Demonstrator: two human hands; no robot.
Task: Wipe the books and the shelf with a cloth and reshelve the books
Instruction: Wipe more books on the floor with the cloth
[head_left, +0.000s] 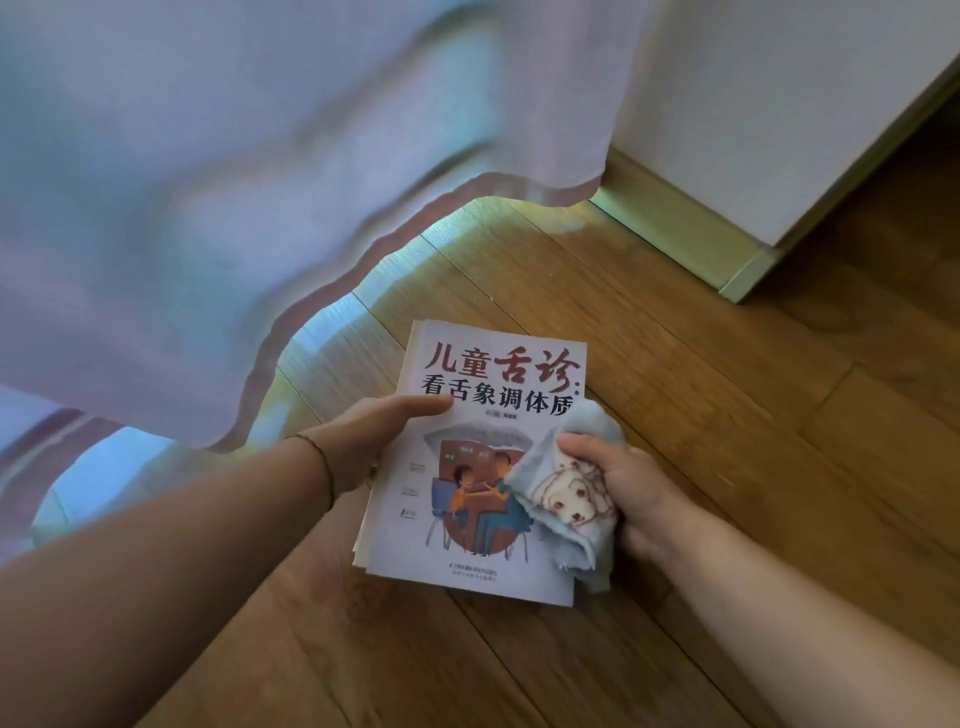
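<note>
Book (467, 467) is lying cover-up on the wood floor (675, 415), left hand (363, 441) gripping its spine edge, right hand (618, 483) clutching the cloth (561, 499) on the cover mid-wipe; next probably sweeping across, then flipping it.

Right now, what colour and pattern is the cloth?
Pale blue cloth with a cartoon puppy print, clearest in the head view.

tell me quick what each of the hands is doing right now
Left hand: grips the left edge of the book, thumb on the cover.
Right hand: holds the bunched blue cloth against the cover.
</note>
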